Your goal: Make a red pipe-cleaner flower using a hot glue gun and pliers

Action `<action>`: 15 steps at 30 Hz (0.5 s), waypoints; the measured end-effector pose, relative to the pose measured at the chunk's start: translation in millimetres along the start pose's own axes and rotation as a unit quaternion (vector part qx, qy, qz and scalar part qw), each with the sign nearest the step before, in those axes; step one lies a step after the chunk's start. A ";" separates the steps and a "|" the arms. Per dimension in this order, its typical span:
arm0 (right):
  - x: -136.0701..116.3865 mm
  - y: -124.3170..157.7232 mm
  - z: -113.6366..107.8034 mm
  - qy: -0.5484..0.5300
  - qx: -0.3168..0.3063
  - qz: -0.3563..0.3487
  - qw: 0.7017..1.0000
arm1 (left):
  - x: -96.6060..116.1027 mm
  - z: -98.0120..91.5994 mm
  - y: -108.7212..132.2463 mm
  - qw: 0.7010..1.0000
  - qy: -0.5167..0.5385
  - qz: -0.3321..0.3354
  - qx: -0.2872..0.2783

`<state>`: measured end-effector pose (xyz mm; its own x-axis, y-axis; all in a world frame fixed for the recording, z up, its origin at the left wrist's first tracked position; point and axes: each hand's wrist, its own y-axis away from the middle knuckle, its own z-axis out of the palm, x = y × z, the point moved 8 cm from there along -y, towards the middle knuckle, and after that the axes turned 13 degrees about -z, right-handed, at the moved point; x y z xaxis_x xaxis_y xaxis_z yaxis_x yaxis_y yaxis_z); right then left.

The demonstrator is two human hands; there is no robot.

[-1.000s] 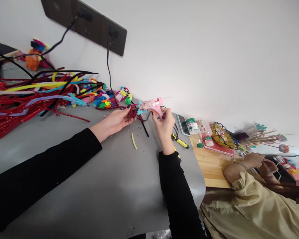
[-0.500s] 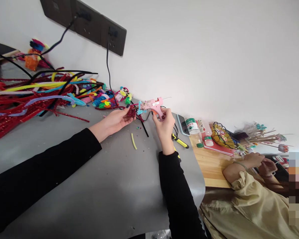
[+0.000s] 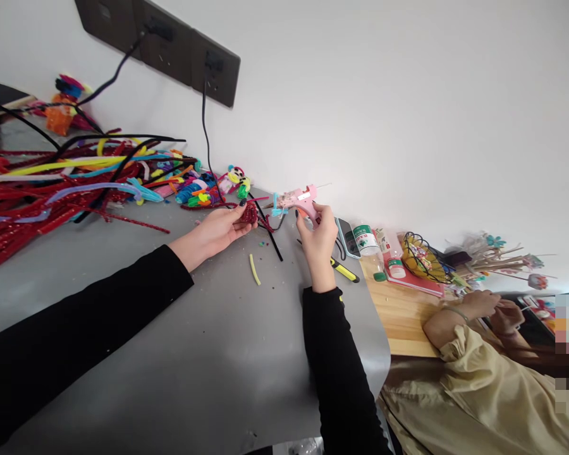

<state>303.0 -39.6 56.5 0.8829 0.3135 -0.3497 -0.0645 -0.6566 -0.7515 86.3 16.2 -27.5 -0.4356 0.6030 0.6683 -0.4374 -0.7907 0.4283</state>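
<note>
My left hand (image 3: 218,229) pinches a small dark red glittery piece (image 3: 250,213) between thumb and fingers. A pink glue gun (image 3: 306,201) with a light blue wrap (image 3: 279,204) near its front is gripped by the handle in my right hand (image 3: 320,237). Its tip points left toward the red piece, with a small gap between them. A thin pink-red stem sticks out above my left fingertips. Below my hands, a short pale green strip (image 3: 255,270) lies on the grey mat (image 3: 208,341).
Colourful pipe cleaners (image 3: 76,183) heap at the left, beside small fuzzy figures (image 3: 203,189). A yellow cutter (image 3: 345,270), phone (image 3: 348,238) and bottle (image 3: 367,243) lie at the right. Another person's hands (image 3: 495,309) are farther right. Cords hang from a socket strip (image 3: 171,47).
My right hand and the glue gun have moved slightly right, away from the red piece. My left hand has barely moved and still holds the red piece.
</note>
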 end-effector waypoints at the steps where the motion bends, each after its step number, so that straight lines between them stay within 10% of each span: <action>1: 8.1 1.5 0.0 0.024 -0.009 0.028 0.999 | 0.7 0.7 0.3 1.000 -0.008 0.009 -0.005; 9: 57.5 24.6 6.7 0.137 -0.120 0.139 0.973 | 7.4 12.0 6.0 0.991 -0.083 0.086 -0.054; 15: 50.0 23.1 -2.6 0.185 -0.040 0.085 0.978 | 10.3 18.5 10.2 0.983 -0.126 0.112 -0.075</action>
<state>346.8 -40.9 23.1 0.9716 -0.0649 -0.2276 -0.2010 -0.7344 -0.6483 91.9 12.3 -5.0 -0.3334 0.3559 0.8730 -0.4719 -0.8646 0.1723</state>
